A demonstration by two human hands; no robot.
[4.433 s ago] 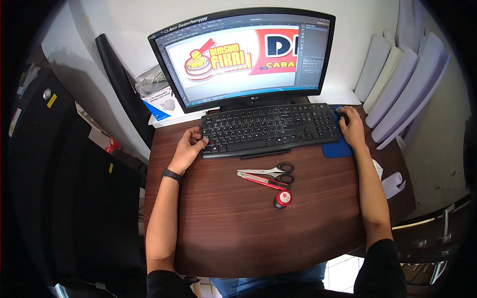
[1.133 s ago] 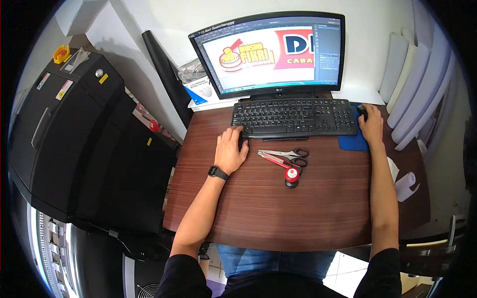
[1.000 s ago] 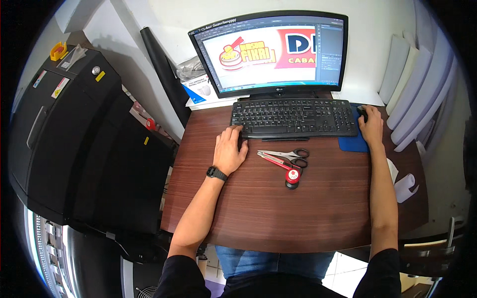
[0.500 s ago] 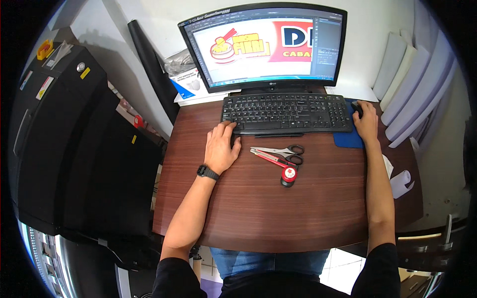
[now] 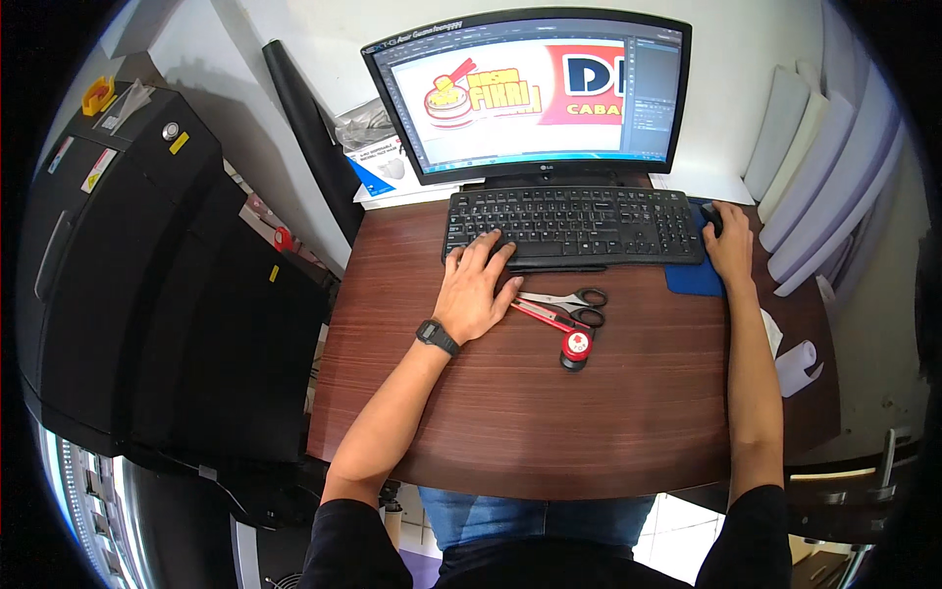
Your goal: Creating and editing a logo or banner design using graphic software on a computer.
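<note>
My left hand point(image 5: 475, 296) lies over the lower left part of a black keyboard point(image 5: 579, 224), its fingers spread and the tips on the keys. A dark watch point(image 5: 438, 337) is on that wrist. At the keyboard's right side my right hand point(image 5: 729, 247) is curled over a black computer mouse point(image 5: 710, 218) on a blue mouse pad point(image 5: 693, 281). Beside my left thumb lie scissors point(image 5: 587, 307) with black handles and a red cutter knife point(image 5: 542, 313). Just nearer is a small round red-and-black object point(image 5: 577, 346), its kind unclear. The monitor point(image 5: 530, 98) shows a colourful banner design.
A large black machine point(image 5: 177, 275) stands left of the brown desk point(image 5: 510, 422). Behind the desk's left corner are a box point(image 5: 381, 169) and a dark roll point(image 5: 309, 137). Pale rolls point(image 5: 834, 167) lean at the right, with a curled white sheet point(image 5: 797, 369) below.
My left hand has shifted right and forward, from the keyboard's lower left corner onto its keys. Lettering in the on-screen logo looks different. My right hand stays on the mouse.
</note>
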